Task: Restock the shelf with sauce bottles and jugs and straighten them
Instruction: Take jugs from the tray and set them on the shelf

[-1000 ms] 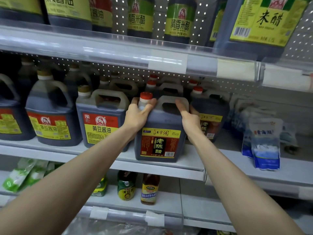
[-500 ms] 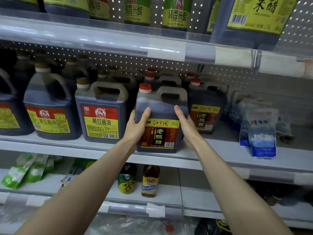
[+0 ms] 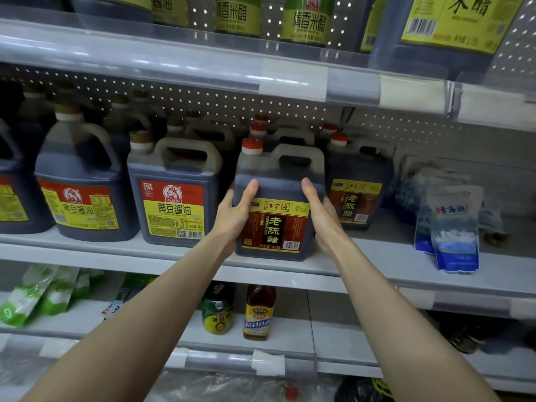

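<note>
From my remote seat I see both arms stretched up to the middle shelf [image 3: 385, 256]. The vinegar jug [image 3: 275, 227] stands there upright, its base on the board close to the front edge. It has a red cap, a moulded handle and a red and yellow label facing me.

My left hand [image 3: 232, 216] wraps the jug's front left corner. The thumb lies up the front face and the fingers go round the side, out of my sight. My right hand [image 3: 322, 219] does the same on the front right corner, thumb on the front and fingers hidden behind. So each grip is clamped on the jug, which is squeezed between the two palms at about label height.

Just left of it stands a square soy sauce jug [image 3: 174, 204], close beside it but not clearly touching. Left again is a rounder soy sauce jug [image 3: 78, 195]. Behind and to the right sits a second vinegar jug [image 3: 358, 195] with the same label, set further back. More red-capped jugs line up behind in the dark. Blue and white bags [image 3: 455, 227] lean at the right end of the shelf, well apart from the jug.

The top shelf [image 3: 174, 59] carries bottles with green and yellow labels. Below, a small brown bottle [image 3: 258, 314] stands next to a green-labelled bottle [image 3: 217, 314], with green packets [image 3: 26, 300] at the far left.
</note>
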Demonstrator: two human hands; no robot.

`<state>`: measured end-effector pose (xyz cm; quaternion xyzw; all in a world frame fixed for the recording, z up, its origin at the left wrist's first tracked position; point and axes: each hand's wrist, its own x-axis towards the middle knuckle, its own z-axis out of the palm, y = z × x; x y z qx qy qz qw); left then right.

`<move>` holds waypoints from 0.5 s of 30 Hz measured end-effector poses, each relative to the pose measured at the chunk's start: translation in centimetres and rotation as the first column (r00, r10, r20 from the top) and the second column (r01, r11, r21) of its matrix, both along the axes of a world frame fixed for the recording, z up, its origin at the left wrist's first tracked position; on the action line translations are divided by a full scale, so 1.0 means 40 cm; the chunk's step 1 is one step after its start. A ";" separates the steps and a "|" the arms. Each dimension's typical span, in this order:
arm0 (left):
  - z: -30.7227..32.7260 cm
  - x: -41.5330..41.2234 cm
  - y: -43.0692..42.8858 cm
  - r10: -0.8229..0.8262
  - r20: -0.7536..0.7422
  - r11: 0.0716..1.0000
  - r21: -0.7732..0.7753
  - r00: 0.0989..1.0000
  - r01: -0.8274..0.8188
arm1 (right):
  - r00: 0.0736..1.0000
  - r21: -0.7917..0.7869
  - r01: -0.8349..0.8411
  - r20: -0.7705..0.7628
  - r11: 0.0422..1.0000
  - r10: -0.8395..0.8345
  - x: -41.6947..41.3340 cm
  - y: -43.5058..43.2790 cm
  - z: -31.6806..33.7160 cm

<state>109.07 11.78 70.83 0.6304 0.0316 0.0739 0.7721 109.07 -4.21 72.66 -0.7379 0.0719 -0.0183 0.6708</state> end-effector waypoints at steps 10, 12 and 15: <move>-0.014 0.002 0.008 -0.047 0.001 0.998 0.031 0.999 0.047 | 0.999 -0.034 -0.037 0.000 0.999 0.037 0.012 -0.005 -0.022; -0.042 -0.006 0.015 -0.088 0.008 0.994 0.065 0.996 0.087 | 0.999 -0.060 -0.048 0.001 0.997 0.048 -0.011 -0.003 -0.037; -0.089 -0.021 0.022 -0.117 0.032 0.985 0.129 0.993 0.112 | 0.997 -0.072 -0.082 -0.001 0.994 0.082 -0.039 -0.002 -0.076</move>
